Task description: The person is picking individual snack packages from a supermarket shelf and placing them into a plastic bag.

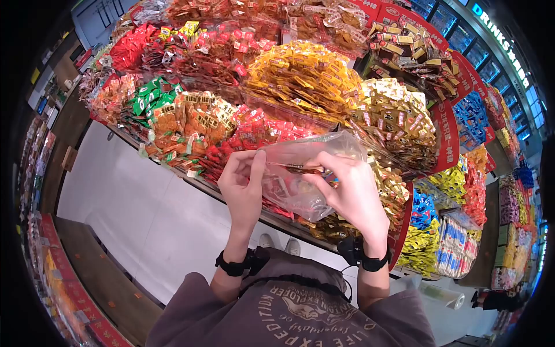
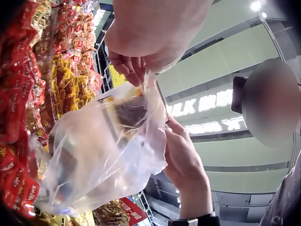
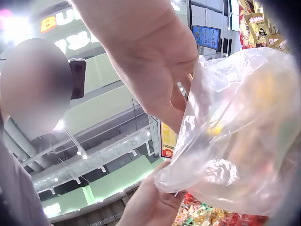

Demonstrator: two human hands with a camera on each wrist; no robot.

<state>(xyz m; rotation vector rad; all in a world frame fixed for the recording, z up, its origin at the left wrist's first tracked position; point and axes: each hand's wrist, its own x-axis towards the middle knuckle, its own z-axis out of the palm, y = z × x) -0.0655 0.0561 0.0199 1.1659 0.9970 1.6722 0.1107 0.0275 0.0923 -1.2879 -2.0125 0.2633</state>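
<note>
The person's left hand (image 1: 240, 184) is bending inward at the wrist, its thumb and fingers pinching the rim of a thin, clear, crinkled plastic bag (image 1: 300, 199). The right hand (image 1: 355, 188) is angling in from the opposite side, back of the hand upward, thumb and forefinger forming a narrow gap and holding a small, dark reddish-brown, glossy packet (image 1: 299, 169) at the bag's mouth. Both forearms are reaching forward, each wearing a black strap (image 1: 234, 268) at the wrist, in front of a purple-grey printed T-shirt (image 1: 312, 318).

The bag is hanging between the two hands, above the near edge of the display, its soft film catching white highlights and sagging into loose folds. In the left wrist view, dark and yellow shapes are showing blurrily through it.

Around the hands, shiny wrapped packets are lying in mounds: a heap of flat yellow packets (image 1: 300, 75) ahead, a heap of crumpled red packets (image 1: 254, 130) beyond the left hand, and a heap of metallic gold packets (image 1: 399, 115) beyond the right, beside a smooth, curved red panel (image 1: 448, 139).
</note>
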